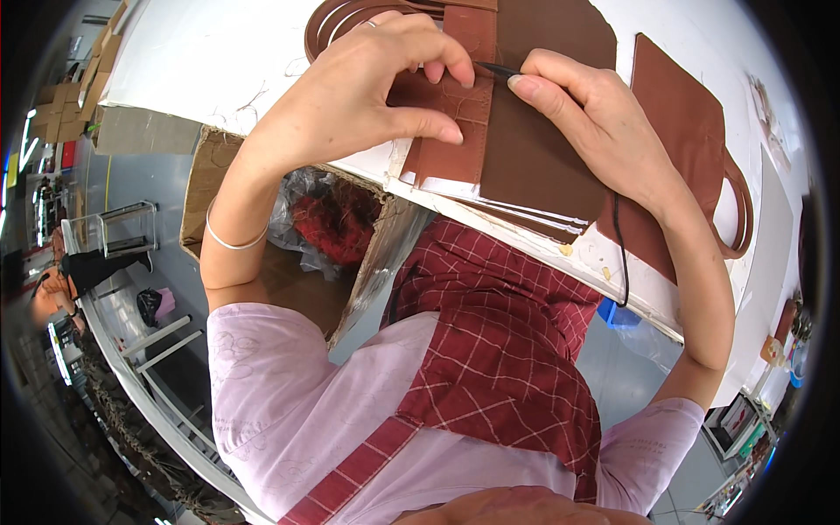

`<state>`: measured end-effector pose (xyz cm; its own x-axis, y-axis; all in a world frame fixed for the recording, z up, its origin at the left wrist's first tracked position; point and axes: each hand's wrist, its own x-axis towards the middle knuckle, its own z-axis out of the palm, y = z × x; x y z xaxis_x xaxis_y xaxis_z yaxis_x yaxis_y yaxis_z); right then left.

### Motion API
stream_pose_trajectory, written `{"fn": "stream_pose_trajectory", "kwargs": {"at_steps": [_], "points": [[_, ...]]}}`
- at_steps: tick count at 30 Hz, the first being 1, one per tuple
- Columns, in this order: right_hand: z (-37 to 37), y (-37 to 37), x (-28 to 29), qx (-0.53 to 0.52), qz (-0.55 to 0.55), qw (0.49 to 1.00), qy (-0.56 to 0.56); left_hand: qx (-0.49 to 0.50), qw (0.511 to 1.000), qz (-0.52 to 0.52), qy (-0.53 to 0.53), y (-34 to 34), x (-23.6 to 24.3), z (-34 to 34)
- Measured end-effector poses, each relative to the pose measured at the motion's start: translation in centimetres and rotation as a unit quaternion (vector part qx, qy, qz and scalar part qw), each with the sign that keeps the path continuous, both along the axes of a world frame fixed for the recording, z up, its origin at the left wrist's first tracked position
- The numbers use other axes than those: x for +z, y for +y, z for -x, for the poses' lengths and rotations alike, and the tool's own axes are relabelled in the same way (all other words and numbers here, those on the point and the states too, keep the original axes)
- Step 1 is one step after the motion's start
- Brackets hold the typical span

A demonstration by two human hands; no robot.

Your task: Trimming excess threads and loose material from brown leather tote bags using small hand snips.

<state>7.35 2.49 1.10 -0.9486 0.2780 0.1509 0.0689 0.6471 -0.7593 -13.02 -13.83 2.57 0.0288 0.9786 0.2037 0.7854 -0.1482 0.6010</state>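
Observation:
My right hand (pixel 608 122) grips a slim black pen-like tool (pixel 497 69), its tip pointing left. A thin black cord (pixel 619 249) hangs below my right wrist over the table edge. The tip meets a reddish-brown stitched leather strip (pixel 470 144) lying along a dark brown leather panel (pixel 542 149). My left hand (pixel 363 101) rests over the strip, thumb and index finger apart, the index fingertip close to the tool tip. Loose threads lie on the strip by my left thumb. White-edged layers show under the panel's near end.
The white table (pixel 201 66) carries coiled brown straps (pixel 319 31) and another reddish-brown leather piece (pixel 678 105) with a strap loop. Below its left edge, a cardboard box (pixel 206 175) holds clear plastic and a red thread tangle (pixel 337 219). A person (pixel 57 293) is at the far left.

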Motion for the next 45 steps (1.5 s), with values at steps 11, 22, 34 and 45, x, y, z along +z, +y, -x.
{"fn": "stream_pose_trajectory", "kwargs": {"at_steps": [11,22,34,45], "points": [[-1.6,0.7,1.1,-0.032,0.006,0.999,0.014,-0.033,0.997,0.004,-0.068,-5.7,3.7,1.4],[-1.0,0.6,-0.6,-0.011,-0.170,0.985,-0.008,0.332,0.875,-0.018,0.353,-13.9,4.7,2.8],[0.5,-0.9,-0.3,0.026,-0.246,0.969,-0.020,0.019,0.988,-0.101,0.114,-1.5,-0.4,0.0],[0.9,-1.0,-0.2,0.030,-0.246,0.968,-0.042,0.069,0.989,0.105,0.077,-12.5,5.6,2.8]]}}
